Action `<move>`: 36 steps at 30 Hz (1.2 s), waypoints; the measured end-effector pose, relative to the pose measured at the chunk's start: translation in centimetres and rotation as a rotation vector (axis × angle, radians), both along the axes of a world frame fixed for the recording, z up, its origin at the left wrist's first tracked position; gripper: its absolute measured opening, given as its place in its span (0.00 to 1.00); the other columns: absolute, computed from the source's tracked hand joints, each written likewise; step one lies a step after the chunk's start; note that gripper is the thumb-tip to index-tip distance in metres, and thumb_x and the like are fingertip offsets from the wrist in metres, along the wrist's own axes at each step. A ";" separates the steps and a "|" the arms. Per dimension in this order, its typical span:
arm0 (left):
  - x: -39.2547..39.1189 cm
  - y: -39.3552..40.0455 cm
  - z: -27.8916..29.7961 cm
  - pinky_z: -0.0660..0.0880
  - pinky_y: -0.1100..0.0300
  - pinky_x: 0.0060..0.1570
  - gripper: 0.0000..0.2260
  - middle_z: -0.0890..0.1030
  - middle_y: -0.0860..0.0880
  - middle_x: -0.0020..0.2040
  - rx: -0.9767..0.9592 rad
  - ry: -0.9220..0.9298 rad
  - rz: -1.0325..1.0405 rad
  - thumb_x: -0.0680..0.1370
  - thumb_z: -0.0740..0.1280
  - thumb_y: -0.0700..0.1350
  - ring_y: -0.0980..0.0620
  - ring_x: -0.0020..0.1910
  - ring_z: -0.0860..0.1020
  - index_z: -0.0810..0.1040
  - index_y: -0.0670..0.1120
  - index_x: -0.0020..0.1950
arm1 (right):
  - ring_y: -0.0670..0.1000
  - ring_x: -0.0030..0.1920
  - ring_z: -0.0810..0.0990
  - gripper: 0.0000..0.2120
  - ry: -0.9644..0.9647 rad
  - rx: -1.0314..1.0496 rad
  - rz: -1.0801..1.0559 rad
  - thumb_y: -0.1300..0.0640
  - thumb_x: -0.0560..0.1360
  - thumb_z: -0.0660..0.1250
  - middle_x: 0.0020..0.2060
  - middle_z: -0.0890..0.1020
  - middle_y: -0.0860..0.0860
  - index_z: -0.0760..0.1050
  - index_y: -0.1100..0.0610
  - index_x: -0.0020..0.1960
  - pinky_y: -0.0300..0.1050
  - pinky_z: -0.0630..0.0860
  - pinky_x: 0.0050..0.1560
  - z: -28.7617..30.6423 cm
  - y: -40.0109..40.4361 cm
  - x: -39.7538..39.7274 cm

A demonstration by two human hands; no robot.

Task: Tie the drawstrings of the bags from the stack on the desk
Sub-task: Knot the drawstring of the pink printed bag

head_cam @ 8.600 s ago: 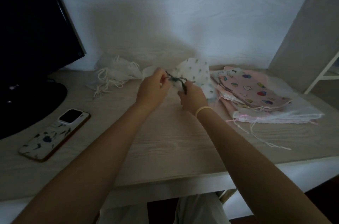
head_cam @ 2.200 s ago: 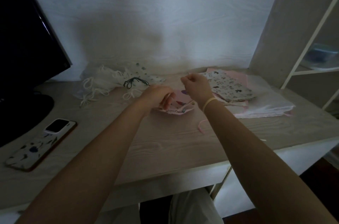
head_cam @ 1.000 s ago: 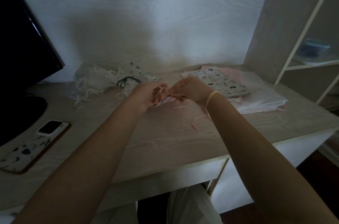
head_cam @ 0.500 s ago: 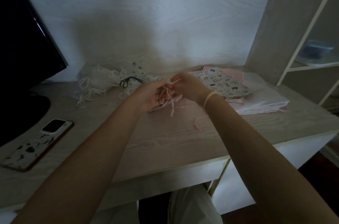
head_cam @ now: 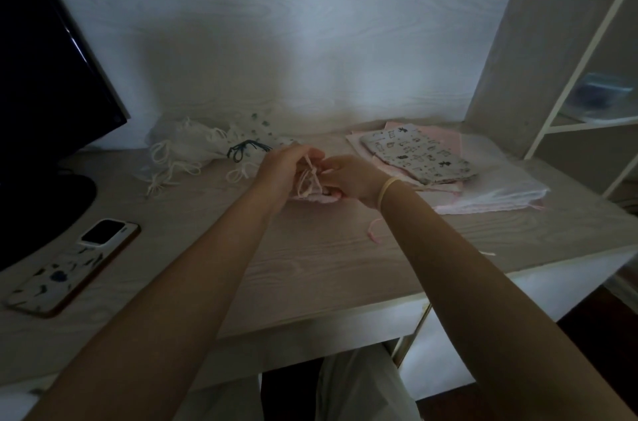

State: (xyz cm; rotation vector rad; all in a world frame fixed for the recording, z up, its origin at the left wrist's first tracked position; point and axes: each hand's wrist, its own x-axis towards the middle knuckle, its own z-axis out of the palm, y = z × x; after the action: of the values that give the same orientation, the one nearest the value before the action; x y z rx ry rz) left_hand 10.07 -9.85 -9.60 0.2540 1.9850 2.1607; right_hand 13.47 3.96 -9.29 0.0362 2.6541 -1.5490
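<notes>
Hands meet over the pale wood-grain counter. The left hand has its fingers curled around the pale pink drawstring cord, which loops up between the two hands with a small knot near its top. The right hand, a thin yellow band at its wrist, pinches the same cord from the other side, fingertips pointing toward the left hand. Just beneath both hands lies the small pink fabric bag, resting on the counter and largely hidden by them; a loose pink cord end trails on the counter nearer the person, beside the right forearm.

Beyond the right hand and further right sits the flat stack of fabric bags, topped by a grey printed pouch. Beyond the left hand and further left lies a heap of white bags with white cords, one bearing a dark green tied cord. Well left of the left forearm, a phone in a patterned case lies near a dark monitor.
</notes>
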 end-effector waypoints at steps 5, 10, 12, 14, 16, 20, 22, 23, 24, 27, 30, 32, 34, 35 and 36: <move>-0.4 -0.1 0.3 0.73 0.62 0.34 0.12 0.82 0.48 0.37 0.105 -0.069 -0.023 0.80 0.61 0.43 0.51 0.40 0.79 0.80 0.42 0.40 | 0.48 0.30 0.69 0.05 -0.033 -0.193 -0.003 0.57 0.76 0.66 0.32 0.74 0.52 0.76 0.56 0.42 0.41 0.64 0.33 -0.4 0.3 0.1; -0.5 -0.2 0.2 0.74 0.59 0.38 0.12 0.81 0.46 0.40 0.129 -0.068 -0.040 0.81 0.60 0.43 0.51 0.40 0.80 0.79 0.41 0.41 | 0.49 0.30 0.72 0.04 -0.079 -0.317 -0.038 0.59 0.77 0.64 0.35 0.77 0.54 0.76 0.58 0.45 0.39 0.69 0.30 -0.5 0.5 -0.2; -0.5 -0.1 0.3 0.74 0.57 0.41 0.12 0.81 0.45 0.40 0.115 -0.049 -0.031 0.80 0.60 0.42 0.49 0.39 0.79 0.80 0.41 0.41 | 0.51 0.29 0.72 0.08 -0.102 -0.471 -0.121 0.61 0.76 0.60 0.33 0.76 0.55 0.74 0.59 0.40 0.39 0.68 0.30 -0.6 0.3 -0.4; -0.6 0.0 0.2 0.74 0.57 0.41 0.11 0.81 0.45 0.39 0.067 -0.039 0.025 0.79 0.62 0.42 0.48 0.38 0.79 0.81 0.41 0.40 | 0.53 0.29 0.72 0.10 -0.095 -0.692 -0.262 0.62 0.73 0.56 0.30 0.74 0.56 0.69 0.59 0.33 0.41 0.67 0.31 -0.4 0.3 -0.6; -0.8 -0.1 -0.1 0.74 0.58 0.42 0.09 0.82 0.46 0.38 0.031 -0.048 0.092 0.77 0.65 0.42 0.48 0.38 0.80 0.82 0.43 0.40 | 0.53 0.31 0.72 0.11 -0.024 -0.795 -0.371 0.62 0.74 0.55 0.28 0.72 0.54 0.66 0.57 0.32 0.43 0.67 0.34 -0.2 0.6 -1.0; -1.5 -0.4 -0.8 0.75 0.57 0.45 0.07 0.83 0.44 0.42 -0.078 -0.036 0.229 0.75 0.69 0.45 0.47 0.41 0.80 0.81 0.43 0.41 | 0.52 0.36 0.77 0.13 0.129 -0.980 -0.367 0.60 0.78 0.60 0.31 0.76 0.53 0.69 0.58 0.34 0.46 0.74 0.42 0.2 1.1 -1.4; -1.7 -0.6 -1.2 0.74 0.58 0.43 0.08 0.81 0.43 0.41 -0.160 -0.015 0.291 0.77 0.68 0.45 0.46 0.41 0.80 0.79 0.43 0.40 | 0.53 0.41 0.80 0.13 0.148 -1.173 -0.297 0.62 0.78 0.59 0.32 0.79 0.54 0.68 0.58 0.35 0.47 0.77 0.46 0.5 1.3 -1.4; -1.9 -0.7 -1.5 0.73 0.58 0.42 0.09 0.81 0.42 0.41 -0.212 0.007 0.313 0.77 0.68 0.46 0.46 0.42 0.79 0.80 0.42 0.41 | 0.54 0.40 0.80 0.14 0.151 -1.273 -0.261 0.62 0.78 0.58 0.29 0.78 0.54 0.66 0.58 0.34 0.48 0.77 0.47 0.7 1.4 -1.3; -2.0 -1.0 -1.6 0.71 0.58 0.41 0.09 0.81 0.42 0.42 -0.296 0.032 0.339 0.78 0.67 0.47 0.46 0.42 0.78 0.80 0.42 0.42 | 0.54 0.34 0.78 0.15 0.152 -1.335 -0.237 0.63 0.78 0.58 0.25 0.74 0.53 0.63 0.56 0.32 0.48 0.77 0.44 0.8 1.5 -1.1; -2.2 -1.9 -2.0 0.72 0.58 0.41 0.13 0.81 0.45 0.43 -0.484 0.081 0.468 0.80 0.63 0.48 0.48 0.43 0.78 0.83 0.41 0.48 | 0.48 0.21 0.58 0.17 0.141 -1.144 -0.271 0.64 0.76 0.55 0.21 0.58 0.48 0.56 0.52 0.32 0.40 0.61 0.26 0.7 1.6 -1.0; -2.2 -1.9 -2.0 0.75 0.56 0.46 0.14 0.83 0.44 0.46 -0.510 0.101 0.503 0.80 0.63 0.49 0.45 0.46 0.80 0.84 0.42 0.50 | 0.48 0.23 0.59 0.13 0.221 -0.546 -0.365 0.63 0.73 0.58 0.22 0.61 0.50 0.61 0.53 0.31 0.42 0.60 0.29 0.0 0.9 -1.1; -2.2 -1.6 -2.2 0.74 0.55 0.47 0.15 0.83 0.41 0.45 -0.547 0.117 0.485 0.80 0.64 0.50 0.44 0.46 0.80 0.85 0.41 0.48 | 0.50 0.28 0.62 0.12 0.300 -0.144 -0.333 0.60 0.70 0.59 0.25 0.63 0.52 0.61 0.52 0.30 0.45 0.62 0.32 0.1 0.3 -0.9; -1.9 -1.5 -2.5 0.74 0.54 0.47 0.16 0.83 0.39 0.44 -0.583 0.124 0.469 0.80 0.63 0.51 0.43 0.46 0.80 0.84 0.40 0.46 | 0.50 0.31 0.63 0.14 0.291 0.178 -0.246 0.59 0.71 0.60 0.27 0.63 0.52 0.60 0.53 0.30 0.45 0.62 0.35 0.4 -0.3 -0.8; -1.8 -1.5 -2.7 0.74 0.54 0.47 0.17 0.83 0.39 0.44 -0.599 0.137 0.458 0.81 0.63 0.51 0.42 0.46 0.80 0.84 0.39 0.45 | 0.51 0.32 0.64 0.14 0.255 0.333 -0.206 0.58 0.73 0.59 0.27 0.65 0.51 0.61 0.54 0.31 0.44 0.63 0.35 0.3 -0.4 -0.7; -1.7 -1.6 -2.8 0.74 0.55 0.45 0.18 0.82 0.39 0.43 -0.607 0.141 0.444 0.81 0.62 0.50 0.42 0.45 0.80 0.83 0.38 0.45 | 0.52 0.33 0.67 0.13 0.214 0.463 -0.164 0.57 0.75 0.59 0.29 0.67 0.50 0.63 0.55 0.33 0.43 0.64 0.36 0.1 -0.6 -0.5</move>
State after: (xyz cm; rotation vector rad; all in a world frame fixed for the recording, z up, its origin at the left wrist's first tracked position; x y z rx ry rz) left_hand 8.35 -11.42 -12.37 -0.1478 2.8768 1.6455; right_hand 12.97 3.40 -9.23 0.1210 3.1953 -0.9839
